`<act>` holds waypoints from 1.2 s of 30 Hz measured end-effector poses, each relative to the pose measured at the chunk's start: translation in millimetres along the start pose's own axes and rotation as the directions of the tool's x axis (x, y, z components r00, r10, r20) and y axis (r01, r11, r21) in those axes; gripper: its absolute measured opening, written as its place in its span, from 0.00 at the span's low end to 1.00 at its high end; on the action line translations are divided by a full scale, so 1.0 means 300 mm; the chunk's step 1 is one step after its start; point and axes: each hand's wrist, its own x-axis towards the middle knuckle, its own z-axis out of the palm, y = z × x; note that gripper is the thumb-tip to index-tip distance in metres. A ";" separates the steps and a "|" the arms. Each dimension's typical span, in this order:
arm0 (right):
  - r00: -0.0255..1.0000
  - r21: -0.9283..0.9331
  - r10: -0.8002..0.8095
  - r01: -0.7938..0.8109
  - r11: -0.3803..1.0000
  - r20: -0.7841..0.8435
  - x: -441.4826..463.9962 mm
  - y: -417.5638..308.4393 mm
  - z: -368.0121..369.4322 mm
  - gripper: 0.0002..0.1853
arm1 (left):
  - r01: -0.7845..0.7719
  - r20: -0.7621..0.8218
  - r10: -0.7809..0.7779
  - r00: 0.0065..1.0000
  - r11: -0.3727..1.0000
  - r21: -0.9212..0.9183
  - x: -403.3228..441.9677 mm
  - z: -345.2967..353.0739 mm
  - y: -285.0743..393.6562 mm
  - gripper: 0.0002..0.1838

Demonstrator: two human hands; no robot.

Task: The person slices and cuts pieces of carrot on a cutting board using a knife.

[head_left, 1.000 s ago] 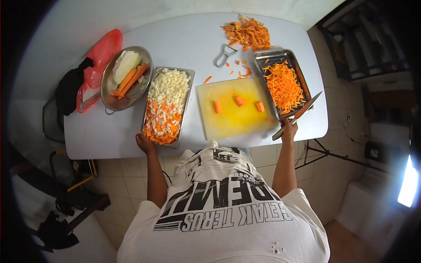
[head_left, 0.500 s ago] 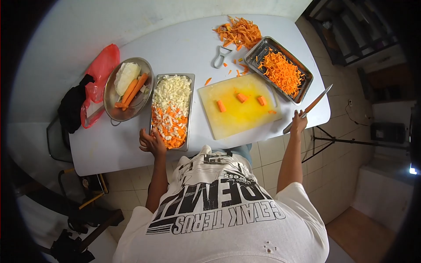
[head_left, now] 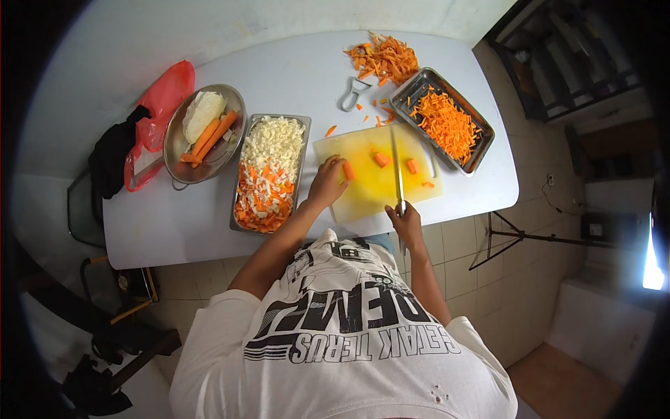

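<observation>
My left hand (head_left: 326, 183) is at the left edge of the cutting board (head_left: 370, 199), thumb and fingers closed around a short carrot piece (head_left: 349, 170). In my right hand (head_left: 406, 225) is a knife (head_left: 398, 167), gripped by its handle at the board's near edge. Its blade points away from me over the board, between a second carrot piece (head_left: 381, 160) and a third one (head_left: 412, 166). Yellow-orange stains cover the board's middle.
Left of the board stands a metal tray (head_left: 304, 150) of chopped white and orange vegetables. Beyond it, a metal bowl (head_left: 237, 105) holds cabbage and carrots. A tray (head_left: 481, 150) of carrot strips, a peeler (head_left: 354, 94) and carrot peelings (head_left: 384, 57) lie farther back.
My left hand has moved right from the vegetable tray to the carrot piece. My right hand has brought the knife left from the table's right edge to over the board.
</observation>
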 end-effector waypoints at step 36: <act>0.779 -0.186 -0.244 0.416 0.890 0.577 0.092 -0.084 -0.233 0.32 | 0.192 -0.284 -0.141 0.948 0.968 0.161 -0.032 0.215 0.090 0.13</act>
